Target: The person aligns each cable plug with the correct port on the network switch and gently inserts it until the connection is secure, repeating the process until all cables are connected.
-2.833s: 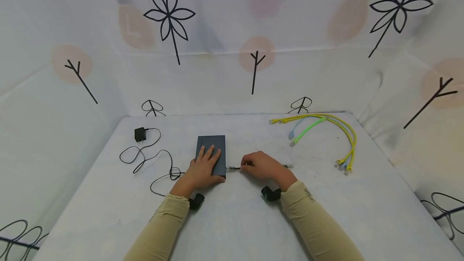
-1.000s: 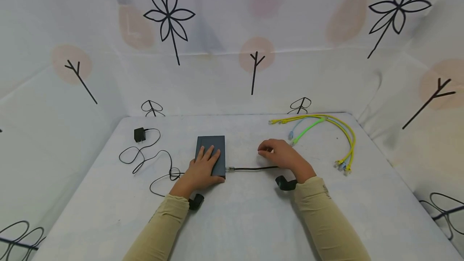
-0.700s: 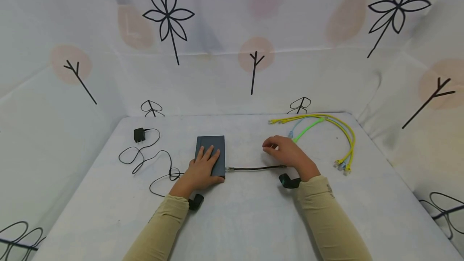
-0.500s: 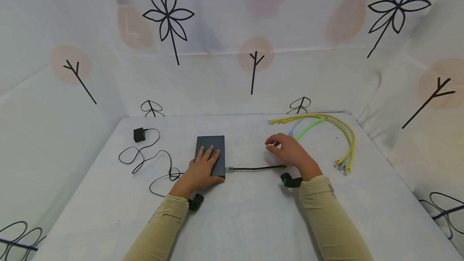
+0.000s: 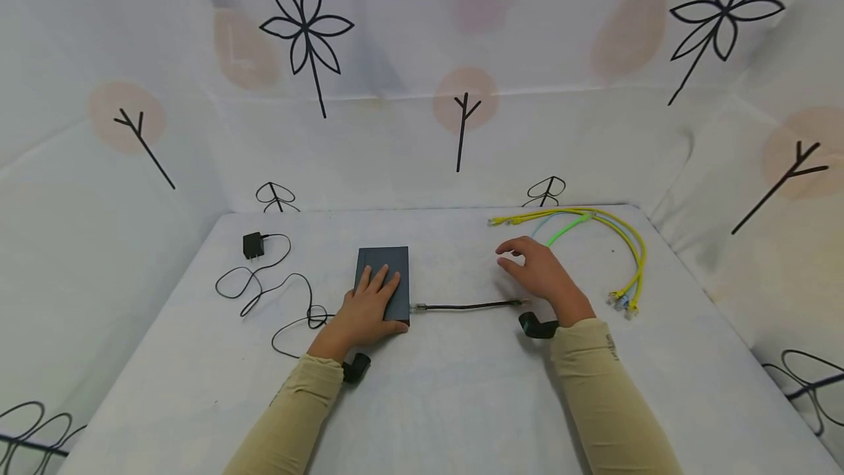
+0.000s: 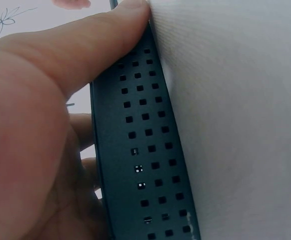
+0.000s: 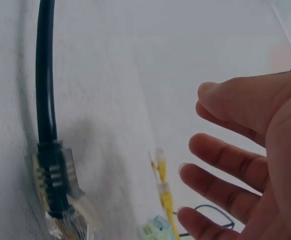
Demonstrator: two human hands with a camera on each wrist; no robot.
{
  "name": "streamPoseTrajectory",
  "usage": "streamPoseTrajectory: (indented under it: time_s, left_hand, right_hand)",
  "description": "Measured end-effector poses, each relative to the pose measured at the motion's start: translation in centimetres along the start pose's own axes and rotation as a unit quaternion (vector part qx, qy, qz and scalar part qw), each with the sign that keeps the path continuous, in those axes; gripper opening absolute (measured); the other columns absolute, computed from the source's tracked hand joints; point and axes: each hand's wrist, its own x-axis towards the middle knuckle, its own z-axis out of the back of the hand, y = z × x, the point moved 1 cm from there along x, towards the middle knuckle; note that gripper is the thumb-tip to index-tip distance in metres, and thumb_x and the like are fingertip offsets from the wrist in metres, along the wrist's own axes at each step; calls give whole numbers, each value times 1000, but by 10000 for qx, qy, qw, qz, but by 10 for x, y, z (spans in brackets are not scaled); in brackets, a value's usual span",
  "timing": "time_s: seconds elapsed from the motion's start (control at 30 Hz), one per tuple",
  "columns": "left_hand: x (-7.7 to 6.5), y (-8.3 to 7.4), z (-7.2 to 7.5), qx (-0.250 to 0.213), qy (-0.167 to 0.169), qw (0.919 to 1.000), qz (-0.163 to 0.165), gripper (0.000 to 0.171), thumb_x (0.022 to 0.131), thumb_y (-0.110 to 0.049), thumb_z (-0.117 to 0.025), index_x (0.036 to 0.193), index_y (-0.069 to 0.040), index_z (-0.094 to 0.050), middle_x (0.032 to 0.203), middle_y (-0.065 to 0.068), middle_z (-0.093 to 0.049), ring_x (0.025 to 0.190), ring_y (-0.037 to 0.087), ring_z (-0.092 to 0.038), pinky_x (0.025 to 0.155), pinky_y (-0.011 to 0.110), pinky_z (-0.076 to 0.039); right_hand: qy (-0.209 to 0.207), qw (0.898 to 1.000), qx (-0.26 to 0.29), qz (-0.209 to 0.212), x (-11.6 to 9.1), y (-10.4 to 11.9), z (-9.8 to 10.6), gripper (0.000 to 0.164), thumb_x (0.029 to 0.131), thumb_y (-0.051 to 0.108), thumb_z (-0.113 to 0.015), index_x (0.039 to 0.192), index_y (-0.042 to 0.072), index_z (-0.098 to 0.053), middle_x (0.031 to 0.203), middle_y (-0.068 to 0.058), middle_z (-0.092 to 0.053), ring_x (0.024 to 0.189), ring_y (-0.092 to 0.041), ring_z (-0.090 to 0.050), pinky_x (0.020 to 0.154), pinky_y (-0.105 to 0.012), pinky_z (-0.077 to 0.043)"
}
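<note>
My left hand [image 5: 364, 314] lies with spread fingers across the top of a dark grey network switch [image 5: 400, 300], its thumb on the near edge. In the left wrist view, the thumb reaches over the switch's vented side [image 6: 146, 145]. A short black Ethernet cable [image 5: 468, 307] runs right from the switch, one clear plug at its right side. The other plug [image 7: 60, 220] lies loose on the table below my right hand [image 5: 542, 273]. That hand hovers with thumb and fingers apart, holding nothing, near a green cable [image 5: 568, 229] whose near end it hides.
Yellow cables [image 5: 636, 240] and a light blue cable curve around the table's back right, beside the green one. At the left a black power adapter [image 5: 253, 245] lies with its thin looping cord [image 5: 300, 275] leading toward the switch. Printed white cloth [image 5: 395, 152] surrounds the table.
My right hand has let go of the black cable and moved right and away toward the green cable, its fingers spreading. The black cable now lies on the table. My left hand stays put.
</note>
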Motion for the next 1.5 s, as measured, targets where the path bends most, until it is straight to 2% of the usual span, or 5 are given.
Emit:
streamPoseTrajectory:
  time_s: [0.37, 0.6, 0.93, 1.2, 1.5]
  left_hand:
    - [-1, 0, 1, -23, -19, 10000, 2, 95, 83, -57, -68, 157, -19, -21, 164, 9, -10, 150, 39, -1, 107, 67, -27]
    - [-1, 0, 0, -20, -9, 10000, -1, 95, 84, -57, -67, 157, -19, -20, 164, 9, -10, 150, 39, -1, 108, 66, -27]
    - [1, 2, -2, 58, 2, 10000, -15, 96, 83, -59, -67, 157, -19, -20, 164, 9, -10, 150, 39, -1, 107, 66, -28]
    - [1, 2, -1, 36, 9, 10000, -22, 95, 84, -58, -67, 157, -19, -20, 164, 9, -9, 150, 39, -1, 107, 66, -28]
    - [1, 2, -1, 0, 0, 10000, -46, 95, 84, -57, -67, 157, -18, -20, 164, 9, -10, 150, 40, -1, 107, 66, -27]
  right_hand:
    - [-102, 9998, 47, -151, 0, -13, 3, 32, 100, 29, -54, 128, 14, -59, 142, -15, -48, 129, -37, -47, 102, -55, -40]
    - [-116, 9996, 24, -263, 0, -21, 5, 31, 100, 21, -52, 129, 14, -57, 145, -15, -46, 133, -37, -43, 105, -57, -37]
    - [-44, 9989, 33, -455, -2, -30, 9, 39, 97, 11, -39, 133, 13, -55, 149, -17, -40, 131, -38, -42, 98, -55, -39]
    - [-33, 9977, -23, -670, -2, -35, 11, 38, 98, 11, -42, 134, 12, -54, 149, -19, -40, 127, -38, -43, 97, -55, -38]
    - [54, 9954, -39, -952, -2, -39, 12, 36, 100, 17, -45, 135, 11, -52, 152, -20, -37, 141, -44, -30, 109, -61, -29]
